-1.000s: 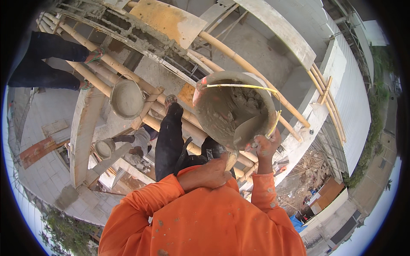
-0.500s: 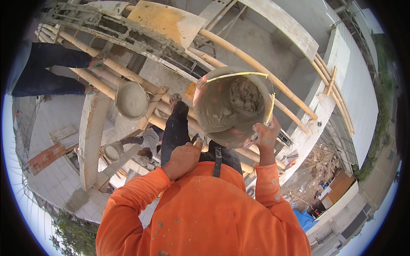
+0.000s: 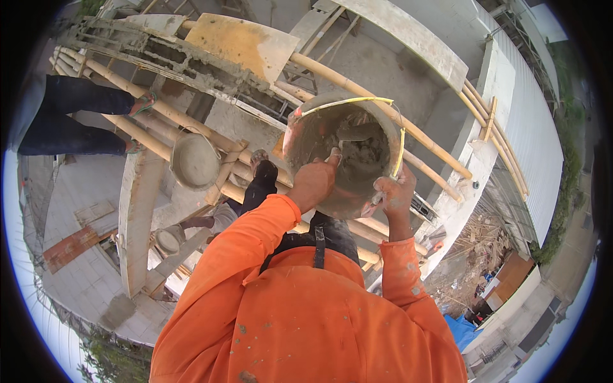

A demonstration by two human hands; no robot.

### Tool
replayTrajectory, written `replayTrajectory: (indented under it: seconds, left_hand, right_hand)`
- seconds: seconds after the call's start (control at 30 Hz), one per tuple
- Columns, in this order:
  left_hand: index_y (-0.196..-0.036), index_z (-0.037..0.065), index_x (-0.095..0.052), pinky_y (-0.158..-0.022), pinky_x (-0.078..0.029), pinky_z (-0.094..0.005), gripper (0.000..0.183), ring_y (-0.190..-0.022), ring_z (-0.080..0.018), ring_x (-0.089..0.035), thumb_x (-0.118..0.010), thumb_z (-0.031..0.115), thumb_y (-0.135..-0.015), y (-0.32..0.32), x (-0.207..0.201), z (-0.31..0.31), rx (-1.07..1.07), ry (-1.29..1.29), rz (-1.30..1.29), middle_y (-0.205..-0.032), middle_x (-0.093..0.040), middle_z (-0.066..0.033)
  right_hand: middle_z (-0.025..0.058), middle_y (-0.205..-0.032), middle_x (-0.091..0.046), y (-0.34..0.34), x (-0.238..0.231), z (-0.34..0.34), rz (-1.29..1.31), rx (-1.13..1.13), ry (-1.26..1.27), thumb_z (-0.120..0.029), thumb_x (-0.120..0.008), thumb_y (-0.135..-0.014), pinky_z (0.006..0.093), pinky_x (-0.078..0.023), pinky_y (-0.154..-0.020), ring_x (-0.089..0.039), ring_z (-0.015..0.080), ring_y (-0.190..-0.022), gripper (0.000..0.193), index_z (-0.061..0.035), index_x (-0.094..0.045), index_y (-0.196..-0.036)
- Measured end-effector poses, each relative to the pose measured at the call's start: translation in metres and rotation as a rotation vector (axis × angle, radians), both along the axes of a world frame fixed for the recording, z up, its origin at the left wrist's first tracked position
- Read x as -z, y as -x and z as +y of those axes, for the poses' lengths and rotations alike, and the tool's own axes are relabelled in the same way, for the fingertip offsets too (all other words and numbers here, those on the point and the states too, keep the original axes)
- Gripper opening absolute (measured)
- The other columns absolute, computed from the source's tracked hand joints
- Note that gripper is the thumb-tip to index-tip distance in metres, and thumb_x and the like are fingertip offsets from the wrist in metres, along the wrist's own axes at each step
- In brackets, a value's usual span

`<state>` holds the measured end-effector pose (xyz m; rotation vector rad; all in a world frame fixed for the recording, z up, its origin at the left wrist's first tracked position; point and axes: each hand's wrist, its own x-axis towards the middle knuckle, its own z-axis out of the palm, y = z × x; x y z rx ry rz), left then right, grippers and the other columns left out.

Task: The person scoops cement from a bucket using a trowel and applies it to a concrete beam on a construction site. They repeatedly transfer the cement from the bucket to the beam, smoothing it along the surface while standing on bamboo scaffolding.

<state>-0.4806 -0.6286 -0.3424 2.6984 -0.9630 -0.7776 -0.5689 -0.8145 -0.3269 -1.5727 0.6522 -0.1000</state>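
Note:
A mortar-smeared bucket (image 3: 300, 150) is tilted so its mouth faces me, with wet grey mortar (image 3: 364, 159) inside. My right hand (image 3: 396, 190) grips its rim at the lower right, beside the yellow-sleeved wire handle (image 3: 402, 153). Reaching in over the near rim, my left hand (image 3: 314, 184) is closed on a trowel. The trowel's mortar-coated blade (image 3: 361, 132) lies against the mortar; its handle is mostly hidden by my fingers.
Bamboo poles (image 3: 377, 108) cross under my feet above a drop. A mortar-filled trough (image 3: 159, 51) runs along the upper left. Another bucket (image 3: 195, 161) hangs or rests at the poles. One person's legs (image 3: 83, 115) stand at left; another person below is beside a bucket (image 3: 169, 240).
My left hand has moved up and right from near my waist into the bucket's mouth, bringing the trowel blade into the mortar. My right hand keeps its hold on the rim.

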Motion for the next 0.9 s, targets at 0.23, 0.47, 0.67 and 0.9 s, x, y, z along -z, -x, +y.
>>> replayTrajectory:
  seconds: [0.23,0.47,0.67,0.9]
  left_hand:
    - [-0.137,0.001,-0.037,-0.063,-0.052,-0.0435,0.057,-0.074,-0.0357,-0.066,-0.049,0.005,-0.082,0.007,-0.033,0.011,-0.040,0.004,0.114,-0.086,-0.063,-0.0230]
    - [-0.136,0.003,-0.040,-0.060,-0.053,-0.0395,0.056,-0.073,-0.0316,-0.066,-0.053,0.007,-0.082,0.035,-0.008,-0.027,0.232,0.011,-0.033,-0.088,-0.062,-0.0202]
    - [-0.136,0.004,-0.041,-0.067,-0.054,-0.0379,0.049,-0.083,-0.0305,-0.067,-0.049,0.009,-0.088,-0.017,-0.049,-0.010,0.114,-0.037,0.021,-0.099,-0.064,-0.0204]
    - [-0.134,0.004,-0.043,-0.063,-0.054,-0.0346,0.050,-0.077,-0.0285,-0.067,-0.054,0.009,-0.085,0.014,0.010,0.007,0.157,-0.203,0.016,-0.090,-0.063,-0.0174]
  right_hand:
    - [-0.0012,-0.081,-0.058,-0.003,-0.013,-0.008,-0.116,0.160,-0.157,0.004,-0.054,-0.061,0.0208,-0.041,-0.058,-0.050,0.0066,-0.067,0.042,0.0038,-0.061,-0.102]
    - [-0.0016,-0.077,-0.057,-0.013,-0.006,-0.018,-0.203,0.154,-0.237,0.005,-0.055,-0.062,0.0202,-0.040,-0.056,-0.050,0.0067,-0.065,0.041,0.0036,-0.060,-0.102]
    - [0.0009,-0.085,-0.060,0.001,0.000,-0.016,-0.065,0.091,-0.011,0.003,-0.054,-0.061,0.0197,-0.041,-0.057,-0.051,0.0071,-0.066,0.052,0.0060,-0.058,-0.112]
    - [0.0005,-0.085,-0.058,-0.010,-0.002,-0.001,-0.139,0.137,-0.030,-0.002,-0.056,-0.059,0.0215,-0.042,-0.062,-0.050,0.0087,-0.072,0.049,0.0056,-0.060,-0.107]
